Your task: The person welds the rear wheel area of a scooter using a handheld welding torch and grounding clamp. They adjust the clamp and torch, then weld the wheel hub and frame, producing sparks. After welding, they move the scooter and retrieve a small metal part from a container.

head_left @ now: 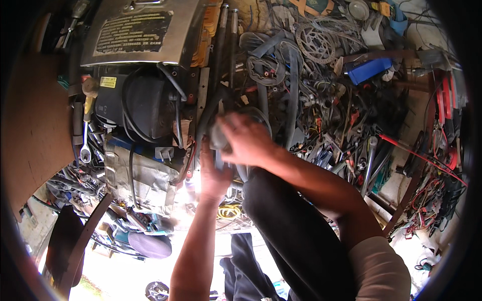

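Note:
My right hand [248, 138] is closed over a small grey part [218, 138] at the centre of the view, blurred with motion. Just below it, my left hand [213, 173] presses against the same part and a dark rubber tube [293, 85] that loops up behind both hands. My raised knee in dark trousers [286, 220] sits under my right forearm. How the left fingers close is hidden by the right hand.
A black machine with cables [143, 105] and a metal lid [138, 30] stands at upper left. A brake disc [315, 44], a blue box [369, 69], wrenches [85, 145], pliers and red wires [427, 158] litter the right side. A yellow cord [228, 211] lies below.

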